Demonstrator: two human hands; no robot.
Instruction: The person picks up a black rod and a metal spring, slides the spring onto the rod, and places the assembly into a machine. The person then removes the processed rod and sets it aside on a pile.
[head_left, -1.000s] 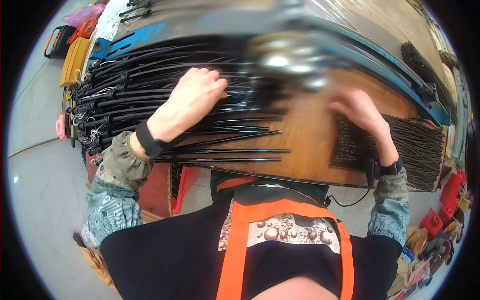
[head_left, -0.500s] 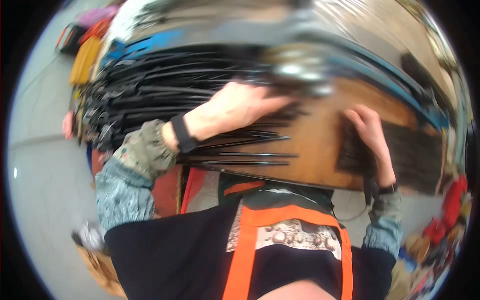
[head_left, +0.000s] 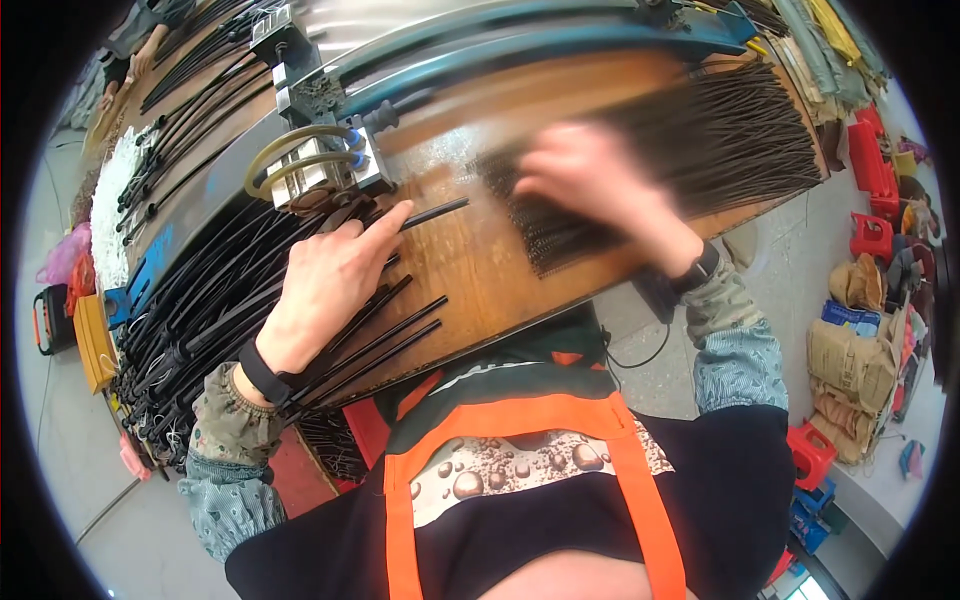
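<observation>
My left hand (head_left: 335,285) is at the metal press head, fingers curled and the index finger reaching along a slim black rod (head_left: 436,212). The rod's free end sticks out to the right beyond the fingertip; what lies under the palm is hidden. My right hand (head_left: 590,175) is smeared by motion over the left part of a wide layer of thin dark strands (head_left: 720,150). Whether it holds any strand does not show. Many long black rods (head_left: 215,305) lie bundled to the left, and several loose ones (head_left: 400,325) rest nearer me.
The metal press head (head_left: 320,165) with yellowish air hoses stands on the wooden table (head_left: 470,290). A blue curved bar (head_left: 540,48) runs behind. Another person's hand (head_left: 150,48) shows at the far left. Red stools (head_left: 872,235) and boxes line the right side.
The view has turned to the right, bringing the strand layer and press head into clear sight. My right hand has moved from the strands' near left side onto them; my left remains by the press head.
</observation>
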